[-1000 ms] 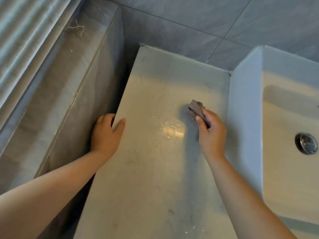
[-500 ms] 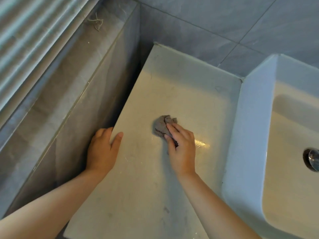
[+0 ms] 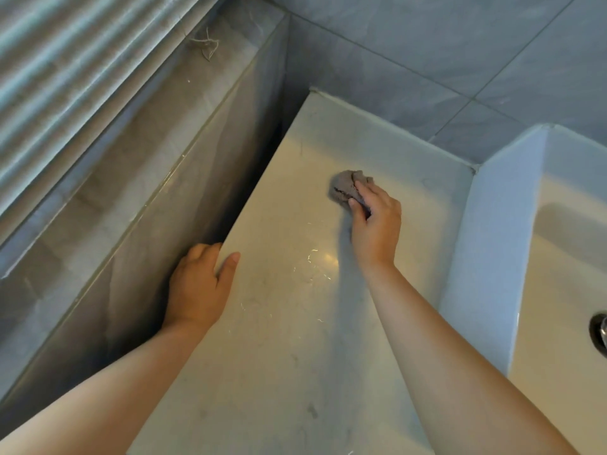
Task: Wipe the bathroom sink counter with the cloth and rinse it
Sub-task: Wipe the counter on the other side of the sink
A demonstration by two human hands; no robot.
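Observation:
A pale, glossy sink counter [image 3: 295, 339] runs from the near edge to the tiled back wall. My right hand [image 3: 376, 224] presses a crumpled grey-brown cloth [image 3: 343, 188] flat on the counter toward its back half. My left hand [image 3: 200, 287] rests on the counter's left edge, thumb on top and fingers curled over the side, holding nothing else. The white raised sink [image 3: 499, 257] stands to the right of the cloth, its drain [image 3: 599, 333] half cut off by the frame edge. Faint hairs and streaks glint on the counter between my hands.
A grey tiled ledge [image 3: 131, 165] runs along the left, higher than the counter, with a dark gap between them. A small tangle of thread [image 3: 205, 46] lies on the ledge's far end. Ribbed blinds [image 3: 65, 44] fill the upper left. Grey wall tiles [image 3: 427, 60] back the counter.
My right hand has slid the cloth from mid-counter away from me and to the right, toward the back wall. My left hand has stayed on the counter's left edge.

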